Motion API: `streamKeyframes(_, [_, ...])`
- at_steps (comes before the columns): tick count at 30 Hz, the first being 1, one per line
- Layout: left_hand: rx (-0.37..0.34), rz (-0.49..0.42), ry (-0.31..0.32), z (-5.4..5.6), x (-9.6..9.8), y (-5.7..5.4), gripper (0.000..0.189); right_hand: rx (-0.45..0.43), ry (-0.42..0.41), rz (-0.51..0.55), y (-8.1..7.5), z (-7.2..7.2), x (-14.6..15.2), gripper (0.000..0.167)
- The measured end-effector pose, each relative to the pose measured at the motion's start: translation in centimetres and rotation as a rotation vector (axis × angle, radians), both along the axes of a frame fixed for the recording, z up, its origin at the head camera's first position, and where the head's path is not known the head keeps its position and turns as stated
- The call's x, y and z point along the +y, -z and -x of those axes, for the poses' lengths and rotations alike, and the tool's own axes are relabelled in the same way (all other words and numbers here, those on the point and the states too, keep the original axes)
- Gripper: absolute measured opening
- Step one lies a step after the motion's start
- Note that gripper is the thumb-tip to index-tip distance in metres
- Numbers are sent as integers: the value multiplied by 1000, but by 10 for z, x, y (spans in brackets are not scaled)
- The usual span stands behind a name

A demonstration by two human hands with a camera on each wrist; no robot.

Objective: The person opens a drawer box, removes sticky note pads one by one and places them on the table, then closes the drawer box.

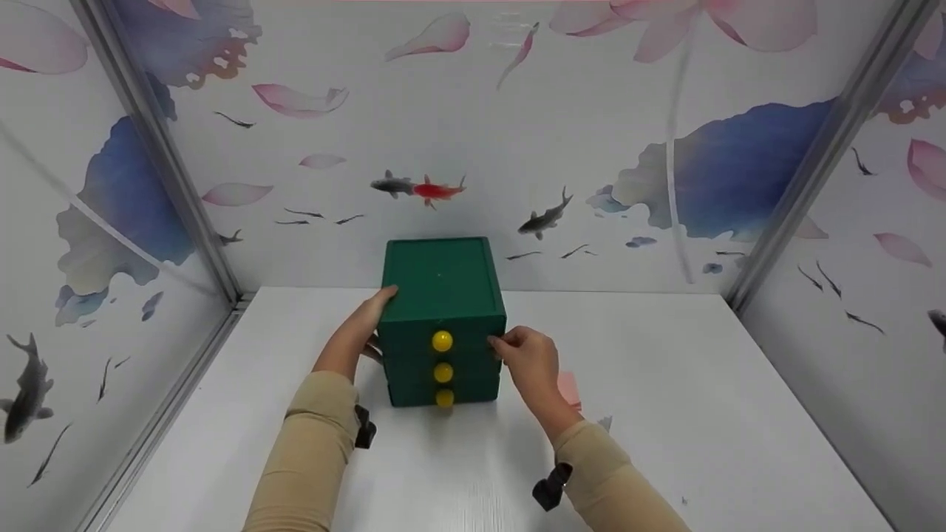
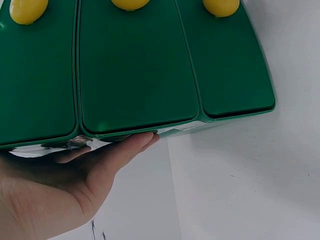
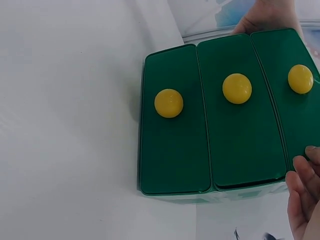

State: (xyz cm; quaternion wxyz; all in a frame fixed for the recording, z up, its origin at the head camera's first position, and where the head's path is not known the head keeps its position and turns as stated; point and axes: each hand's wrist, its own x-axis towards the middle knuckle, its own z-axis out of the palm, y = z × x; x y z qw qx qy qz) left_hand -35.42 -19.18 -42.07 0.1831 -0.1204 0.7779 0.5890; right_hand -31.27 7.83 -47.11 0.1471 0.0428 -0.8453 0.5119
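A green cabinet [image 1: 440, 277] with three stacked drawers stands upright on the white table, each drawer front bearing a round yellow knob. The top knob [image 1: 442, 340], middle knob [image 1: 442, 372] and bottom knob [image 1: 444, 399] line up, and all three drawers are closed. My left hand [image 1: 358, 329] steadies the cabinet's left side, thumb at the top edge. In the left wrist view its fingers [image 2: 127, 149] lie extended along the side wall. At the right front edge of the top drawer, my right hand [image 1: 536, 362] pinches with thumb and curled fingers, thumb tip on the drawer front.
Pink paper-like pieces [image 1: 569, 389] lie behind my right forearm, with a small grey piece [image 1: 606, 423] beside it. A patterned back wall [image 1: 332, 244] rises behind the cabinet, and side walls with metal posts [image 1: 159, 148] bound the white table [image 1: 665, 384].
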Motion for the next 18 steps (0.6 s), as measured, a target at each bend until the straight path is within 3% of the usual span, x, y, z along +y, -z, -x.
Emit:
streamKeyframes(14, [57,22,25,-4,-4,-3,88,-9,-41,-22,2,-1,-3,21])
streamKeyframes(18, [45,-1,17,-4,-2,-7,86,-65,-68,-12,9,-5,-9,21])
